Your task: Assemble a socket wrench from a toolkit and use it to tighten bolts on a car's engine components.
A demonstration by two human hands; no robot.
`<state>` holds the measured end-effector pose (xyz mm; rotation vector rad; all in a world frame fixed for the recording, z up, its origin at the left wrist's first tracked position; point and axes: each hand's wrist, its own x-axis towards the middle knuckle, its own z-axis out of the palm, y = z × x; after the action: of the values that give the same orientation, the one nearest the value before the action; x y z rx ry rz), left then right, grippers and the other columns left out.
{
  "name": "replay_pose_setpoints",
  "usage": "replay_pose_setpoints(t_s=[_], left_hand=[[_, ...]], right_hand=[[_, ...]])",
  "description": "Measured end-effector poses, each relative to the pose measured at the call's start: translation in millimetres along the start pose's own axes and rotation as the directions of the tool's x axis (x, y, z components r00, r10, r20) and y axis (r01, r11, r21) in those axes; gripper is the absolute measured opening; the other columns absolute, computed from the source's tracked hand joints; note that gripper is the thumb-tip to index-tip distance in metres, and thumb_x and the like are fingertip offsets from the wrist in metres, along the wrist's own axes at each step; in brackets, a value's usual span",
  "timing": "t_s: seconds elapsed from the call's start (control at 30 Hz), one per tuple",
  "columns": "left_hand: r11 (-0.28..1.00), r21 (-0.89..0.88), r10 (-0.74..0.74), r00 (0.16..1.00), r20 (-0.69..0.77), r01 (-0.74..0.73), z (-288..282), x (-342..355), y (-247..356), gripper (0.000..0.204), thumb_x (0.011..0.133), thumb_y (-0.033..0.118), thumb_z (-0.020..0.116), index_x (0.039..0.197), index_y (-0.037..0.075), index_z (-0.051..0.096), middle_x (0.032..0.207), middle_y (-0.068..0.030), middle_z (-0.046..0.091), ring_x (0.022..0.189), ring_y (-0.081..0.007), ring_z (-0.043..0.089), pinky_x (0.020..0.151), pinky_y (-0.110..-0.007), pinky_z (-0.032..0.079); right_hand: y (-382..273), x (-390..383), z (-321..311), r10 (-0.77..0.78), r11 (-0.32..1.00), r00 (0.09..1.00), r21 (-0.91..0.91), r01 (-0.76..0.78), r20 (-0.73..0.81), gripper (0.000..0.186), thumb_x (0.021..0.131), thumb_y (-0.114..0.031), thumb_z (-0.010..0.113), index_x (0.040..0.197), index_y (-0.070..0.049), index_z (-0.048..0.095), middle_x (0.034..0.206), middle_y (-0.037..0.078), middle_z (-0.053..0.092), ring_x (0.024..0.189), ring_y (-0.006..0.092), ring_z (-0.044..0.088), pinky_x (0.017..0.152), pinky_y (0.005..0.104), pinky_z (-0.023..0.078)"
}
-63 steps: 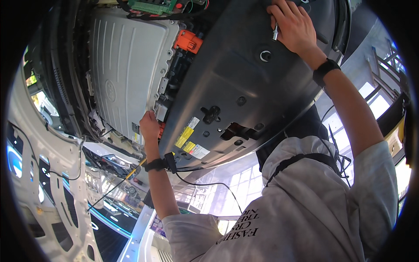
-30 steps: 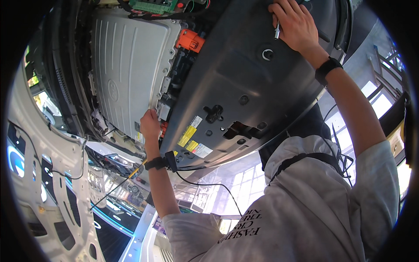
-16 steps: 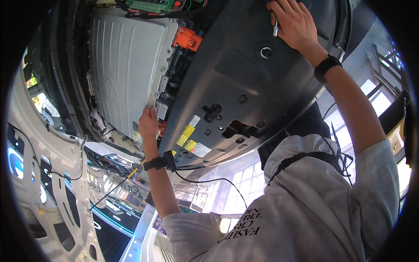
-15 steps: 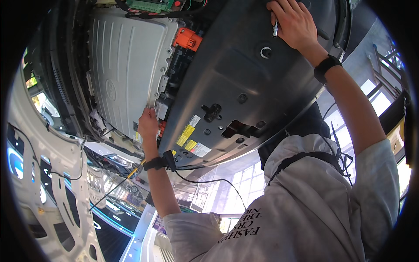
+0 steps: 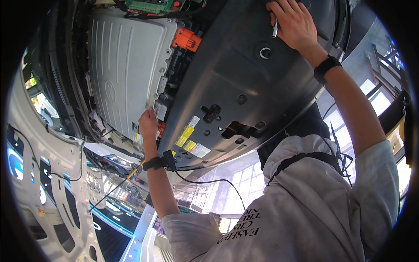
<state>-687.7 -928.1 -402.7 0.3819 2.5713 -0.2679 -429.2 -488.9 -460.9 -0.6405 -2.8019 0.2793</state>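
My left hand (image 5: 149, 124) is closed, its fingertips pinched at the lower right edge of a ribbed silver metal cover (image 5: 120, 65). Whatever sits between those fingers is too small or hidden to make out. Up at the top right, my right hand (image 5: 296, 24) rests against a large black panel (image 5: 244, 61) with its fingers curled. A short metal socket tool (image 5: 275, 31) pokes out from beneath that hand; the rest of it is hidden. Along the cover's edge run bolt holes, near an orange connector (image 5: 187, 40).
A green circuit board (image 5: 146, 5) with wiring lies at the top. Yellow and white labels (image 5: 185, 135) mark the black panel beside holes and a cutout. A black cable (image 5: 214, 180) hangs from my left wrist. Pale pierced body metal (image 5: 56, 192) stands at the left.
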Motion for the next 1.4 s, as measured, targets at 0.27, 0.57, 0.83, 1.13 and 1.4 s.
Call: replay_pose_setpoints(t_s=[0.27, 0.57, 0.83, 1.13, 1.4], left_hand=[[0.993, -0.030, 0.105, 0.972, -0.212, -0.114, -5.4, -15.1, 17.8, 0.024, 0.087, 0.026, 0.060, 0.083, 0.002, 0.063, 0.076, -0.0168, 0.066, 0.074, -0.0347, 0.065, 0.065, -0.042, 0.049], [0.990, 0.037, 0.138, 0.947, -0.290, -0.133, -7.8, -22.4, 34.3, 0.013, 0.076, 0.011, 0.069, 0.085, 0.002, 0.066, 0.077, -0.0128, 0.068, 0.071, -0.0270, 0.066, 0.064, -0.035, 0.050], [0.972, -0.153, 0.122, 0.940, -0.318, -0.178, -3.2, -14.9, 12.1, 0.013, 0.073, 0.007, 0.071, 0.082, 0.000, 0.067, 0.073, -0.0114, 0.068, 0.063, -0.0207, 0.066, 0.064, -0.028, 0.052], [0.965, -0.177, 0.145, 0.956, -0.256, -0.193, -5.2, -16.4, 19.6, 0.012, 0.075, 0.003, 0.068, 0.085, -0.003, 0.066, 0.074, -0.0131, 0.067, 0.067, -0.0193, 0.066, 0.065, -0.028, 0.052], [0.961, -0.183, 0.145, 0.943, -0.299, -0.206, -1.3, -19.7, 18.4, 0.011, 0.078, 0.005, 0.068, 0.086, -0.003, 0.067, 0.074, -0.0112, 0.068, 0.067, -0.0183, 0.066, 0.065, -0.027, 0.052]], right_hand=[[0.9, -1.0, 2.0, 0.007, 1.000, 1.000, -0.013, -0.007, -0.001, 0.018, 0.075, -0.016, 0.058, 0.093, -0.011, 0.054, 0.093, 0.006, 0.050, 0.092, 0.0220, 0.051, 0.078, 0.0337, 0.039], [2.0, -1.7, 1.2, 0.002, 1.000, 1.000, -0.011, -0.002, 0.002, 0.019, 0.075, -0.016, 0.058, 0.093, -0.011, 0.053, 0.092, 0.006, 0.050, 0.091, 0.0221, 0.051, 0.078, 0.0340, 0.039], [0.5, -1.9, 2.5, 0.008, 1.000, 1.000, -0.015, -0.008, -0.006, 0.019, 0.075, -0.017, 0.057, 0.093, -0.011, 0.053, 0.092, 0.006, 0.050, 0.091, 0.0226, 0.051, 0.078, 0.0344, 0.039], [1.5, -2.0, 2.4, 0.001, 1.000, 1.000, -0.025, -0.001, -0.013, 0.019, 0.075, -0.016, 0.058, 0.093, -0.011, 0.053, 0.092, 0.006, 0.050, 0.091, 0.0223, 0.051, 0.078, 0.0337, 0.039], [1.5, -2.2, 3.2, -0.003, 1.000, 1.000, -0.024, 0.003, -0.011, 0.020, 0.074, -0.016, 0.058, 0.093, -0.011, 0.053, 0.092, 0.006, 0.050, 0.091, 0.0222, 0.050, 0.078, 0.0340, 0.039]])
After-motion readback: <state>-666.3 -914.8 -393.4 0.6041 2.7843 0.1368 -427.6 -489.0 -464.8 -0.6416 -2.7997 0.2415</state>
